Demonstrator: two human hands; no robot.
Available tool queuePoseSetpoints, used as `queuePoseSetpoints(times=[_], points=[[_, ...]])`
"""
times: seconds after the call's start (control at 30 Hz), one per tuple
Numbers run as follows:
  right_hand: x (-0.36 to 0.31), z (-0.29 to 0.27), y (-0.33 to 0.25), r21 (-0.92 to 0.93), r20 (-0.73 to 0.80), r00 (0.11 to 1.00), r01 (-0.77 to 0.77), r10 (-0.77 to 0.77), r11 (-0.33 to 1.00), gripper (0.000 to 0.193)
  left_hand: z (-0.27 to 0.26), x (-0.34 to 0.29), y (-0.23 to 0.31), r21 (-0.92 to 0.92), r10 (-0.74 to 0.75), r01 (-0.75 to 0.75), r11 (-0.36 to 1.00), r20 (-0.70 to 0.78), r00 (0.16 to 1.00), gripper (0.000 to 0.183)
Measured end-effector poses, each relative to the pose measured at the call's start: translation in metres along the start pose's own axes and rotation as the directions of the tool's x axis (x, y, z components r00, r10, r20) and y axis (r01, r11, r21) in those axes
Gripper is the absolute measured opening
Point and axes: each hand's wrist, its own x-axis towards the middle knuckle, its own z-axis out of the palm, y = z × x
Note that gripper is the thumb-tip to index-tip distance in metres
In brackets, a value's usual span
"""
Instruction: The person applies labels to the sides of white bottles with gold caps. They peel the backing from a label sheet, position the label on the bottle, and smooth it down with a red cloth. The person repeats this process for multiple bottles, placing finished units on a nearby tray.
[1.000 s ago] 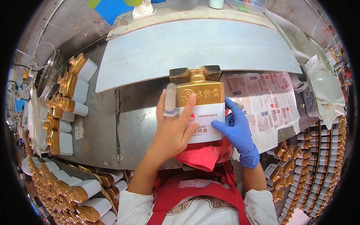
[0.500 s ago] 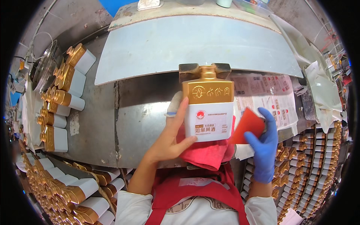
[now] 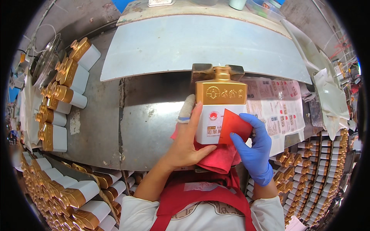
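A flat-sided bottle [image 3: 203, 119], gold at the neck and shoulders and white below, lies label side up with its neck in a notched dark block [image 3: 201, 73]. My left hand [image 3: 184, 144] steadies its left side, fingers along the edge and thumb at the base; one finger wears a pale cover. In my blue-gloved right hand [image 3: 254, 150] is a red flat scraper [image 3: 236, 127], pinched between thumb and fingers. The scraper lies over the right half of the printed label. Beneath the bottle's lower end is a bunched red cloth [image 3: 217, 161].
Printed label sheets [image 3: 275, 104] lie right of the bottle. Several gold-and-white bottles [image 3: 79, 77] stand along the left side, with many more [image 3: 83, 192] at lower left and in rows [image 3: 308, 173] at lower right. A pale board [image 3: 204, 46] spans the far side.
The red scraper has moved left with my right hand, from beside the bottle onto its label. In the picture, the bottle and my left hand sit slightly farther right.
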Motion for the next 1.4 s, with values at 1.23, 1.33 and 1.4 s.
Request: queuePoseSetpoints(times=[1.23, 1.33, 1.4], points=[[0.010, -0.017, 0.033, -0.491, -0.449, 0.883, -0.117, -0.136, 0.863, 0.038, 0.004, 0.002, -0.007, -0.165, -0.043, 0.034, 0.986, -0.053, 0.998, 0.080], [0.029, -0.009, 0.012, -0.449, -0.221, 0.892, 0.267, -0.395, 0.853, 0.034, 0.003, -0.003, -0.014, -0.339, -0.083, 0.048, 0.939, -0.088, 0.993, 0.078], [0.031, 0.002, 0.011, -0.419, 0.033, 0.836, 0.509, -0.547, 0.752, 0.031, 0.003, -0.001, -0.013, -0.552, -0.108, 0.019, 0.833, -0.129, 0.986, 0.074]])
